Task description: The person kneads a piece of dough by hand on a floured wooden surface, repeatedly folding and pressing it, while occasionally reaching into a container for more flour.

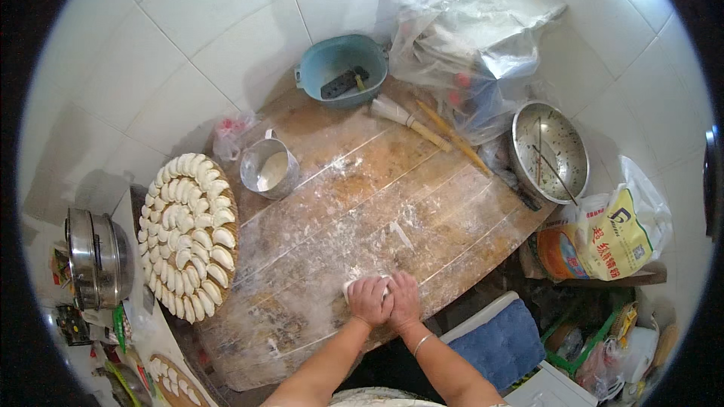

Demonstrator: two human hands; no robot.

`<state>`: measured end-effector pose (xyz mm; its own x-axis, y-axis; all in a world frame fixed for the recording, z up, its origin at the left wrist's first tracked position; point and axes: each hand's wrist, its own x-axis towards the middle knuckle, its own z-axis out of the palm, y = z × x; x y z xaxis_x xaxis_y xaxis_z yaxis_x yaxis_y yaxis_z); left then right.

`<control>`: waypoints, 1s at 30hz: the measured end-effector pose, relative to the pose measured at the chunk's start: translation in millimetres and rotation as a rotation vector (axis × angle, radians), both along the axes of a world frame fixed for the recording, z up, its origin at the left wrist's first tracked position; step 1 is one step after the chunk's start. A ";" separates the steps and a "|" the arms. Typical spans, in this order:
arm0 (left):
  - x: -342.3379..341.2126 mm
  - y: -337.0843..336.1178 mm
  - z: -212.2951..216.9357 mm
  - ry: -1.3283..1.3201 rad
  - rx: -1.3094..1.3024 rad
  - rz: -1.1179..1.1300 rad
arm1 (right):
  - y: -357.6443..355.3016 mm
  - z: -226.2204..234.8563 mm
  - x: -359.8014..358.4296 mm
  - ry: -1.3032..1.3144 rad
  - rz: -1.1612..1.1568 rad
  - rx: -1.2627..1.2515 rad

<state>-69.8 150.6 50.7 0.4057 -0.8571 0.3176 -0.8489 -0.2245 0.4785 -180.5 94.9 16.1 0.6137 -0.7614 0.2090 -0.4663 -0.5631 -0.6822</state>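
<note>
Near the front edge of the floured wooden board, my left hand [369, 301] and my right hand [404, 298] are side by side, touching. Both are closed over a lump of white dough [347, 289], mostly hidden under them; only a bit shows beside my left fingers. My forearms reach in from the lower edge, and a bracelet circles my right wrist. White flour streaks [400, 235] lie on the board [317, 256] beyond my hands. To the left, a round tray [232, 215] holds several rows of crescent-shaped dumplings [181, 240].
Along the back stand a metal mug [270, 166] with flour, a blue-green basin [343, 53], a brush [411, 123] and a wooden rolling pin [452, 136]. At right are a steel bowl [549, 152] with chopsticks and a yellow flour bag [603, 237]. A blue cushioned seat [498, 347] sits below.
</note>
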 end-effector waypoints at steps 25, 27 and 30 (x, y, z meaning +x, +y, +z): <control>28.8 0.2 -0.7 0.270 0.006 0.041 | -14.7 38.6 39.6 0.080 -0.007 -0.136; 15.2 8.2 -6.8 0.196 -0.048 0.085 | -11.9 29.5 29.1 0.112 0.026 -0.151; 26.6 -13.0 0.7 0.194 0.066 0.088 | -35.5 21.2 37.1 0.175 0.048 -0.143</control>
<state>-43.3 137.7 51.4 0.5279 -0.8319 0.1710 -0.7180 -0.3296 0.6131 -143.4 59.4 37.3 0.6852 -0.7005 0.1995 -0.5407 -0.6727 -0.5050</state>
